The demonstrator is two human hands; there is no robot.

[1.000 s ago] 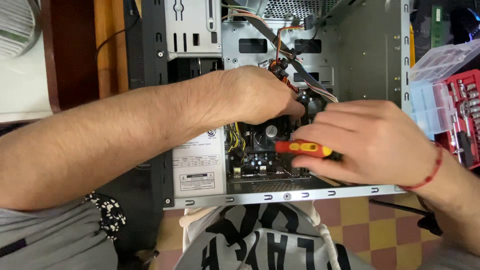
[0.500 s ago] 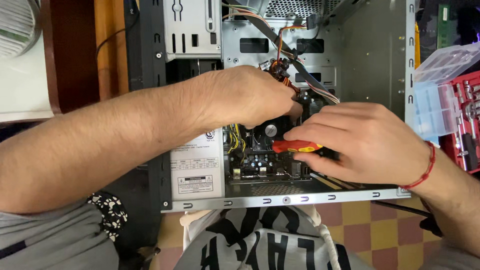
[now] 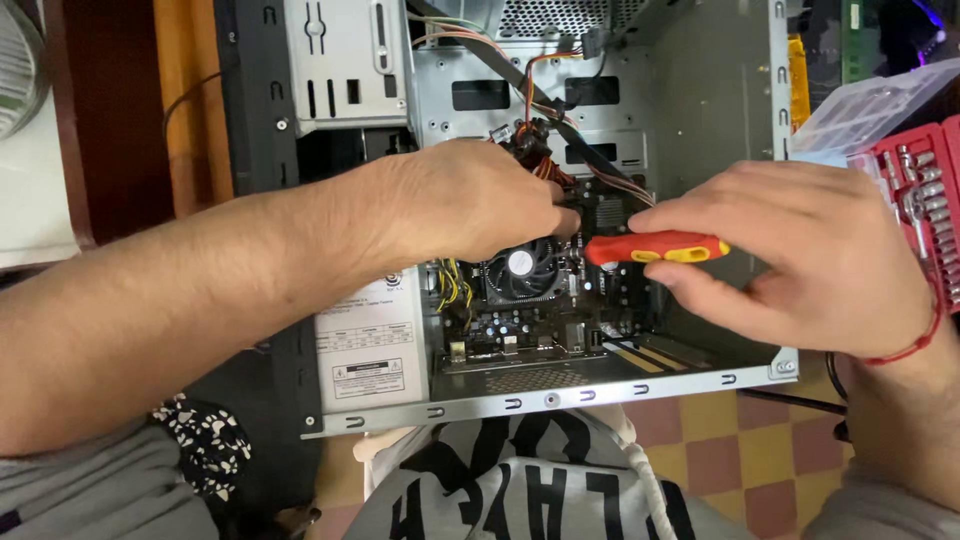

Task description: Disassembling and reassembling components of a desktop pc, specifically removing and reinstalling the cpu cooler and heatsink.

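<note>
I noted the screwdriver (image 3: pixel 655 248) clamped in the right hand (image 3: pixel 800 255), thumb below and fingers over the red and yellow handle. Its long axis lay level, running from that hand toward the left hand (image 3: pixel 470 200), with the working end hidden where the two hands nearly met. The right hand was plainly the nearer one to the tool; the left hand did not touch the handle.

The left hand was curled, fingertips pressed down just above the cooling fan (image 3: pixel 522 268), close against the bundle of coloured wires (image 3: pixel 560 165) (whether it pinched anything I could not tell).

Below both hands sat the circuit board (image 3: pixel 530 325), inside the open computer case (image 3: pixel 700 90), which lay on its side. Under the left forearm I recorded the power supply (image 3: pixel 372 350) with its pale label. Beyond the right hand stood a red socket set (image 3: pixel 925 200) and a clear plastic box (image 3: pixel 870 105). Nearer me than the right wrist was a chequered floor (image 3: pixel 740 450).
</note>
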